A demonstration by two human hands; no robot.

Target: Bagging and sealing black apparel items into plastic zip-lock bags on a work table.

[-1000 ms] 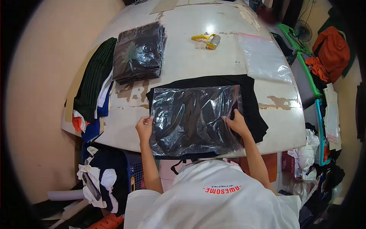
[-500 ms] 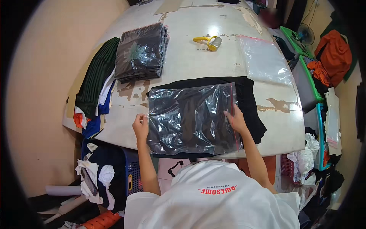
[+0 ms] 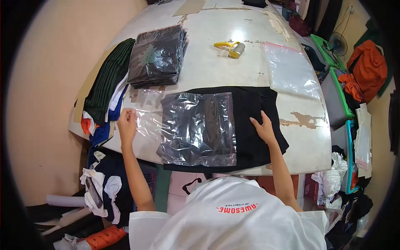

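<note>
A folded black garment (image 3: 248,141) lies across the near part of the table. Over its left part is a clear plastic bag (image 3: 198,129) with a red strip along its right edge. Past the garment's left edge the bag's transparent end stretches out, pinched in the fingers of my left hand (image 3: 127,125). I cannot tell whether the bag lies on the garment or around it. My right hand (image 3: 265,130) rests on the garment's bare right part, thumb and fingers apart.
Bagged dark garments (image 3: 154,58) are stacked at the far left, beside a row of folded green clothes (image 3: 109,79). Beyond the garment lies a yellow-handled roller (image 3: 236,49). Flat clear bags (image 3: 291,68) lie at the right. Bins of clothes (image 3: 339,93) line the table's right side.
The bag has slid left with my left hand, baring more of the garment's right side. My right hand has come off the bag's red-striped edge onto the garment.
</note>
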